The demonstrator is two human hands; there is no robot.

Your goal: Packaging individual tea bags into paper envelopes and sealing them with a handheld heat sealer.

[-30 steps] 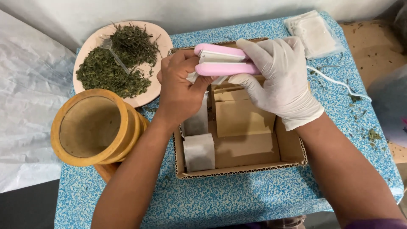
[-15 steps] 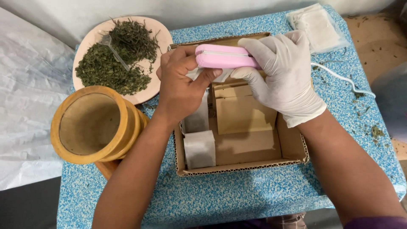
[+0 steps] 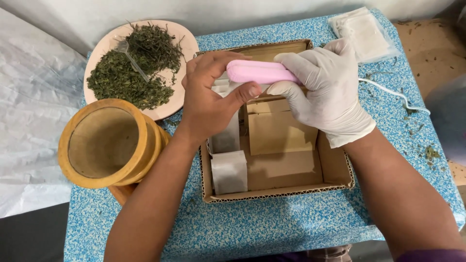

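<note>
Pink plastic, a small hand-held sealer (image 3: 259,72), is now pressed shut between both hands above the far half of the cardboard box (image 3: 335,167); a second ago its two arms stood apart, so the clamp has closed, apparently on the top of a filled sachet (image 3: 226,138) hanging beneath. Bare left hand (image 3: 211,99) curls its fingers over the sealer's left end, thumb underneath; gloved right hand (image 3: 327,92) squeezes the right end. Another sachet (image 3: 229,171) lies nearer in the box. Blue speckled tabletop (image 3: 272,225) carries a plate of dried herbs (image 3: 138,68) far left, a wooden mortar (image 3: 109,143), and empty bags (image 3: 364,31) far right.
</note>
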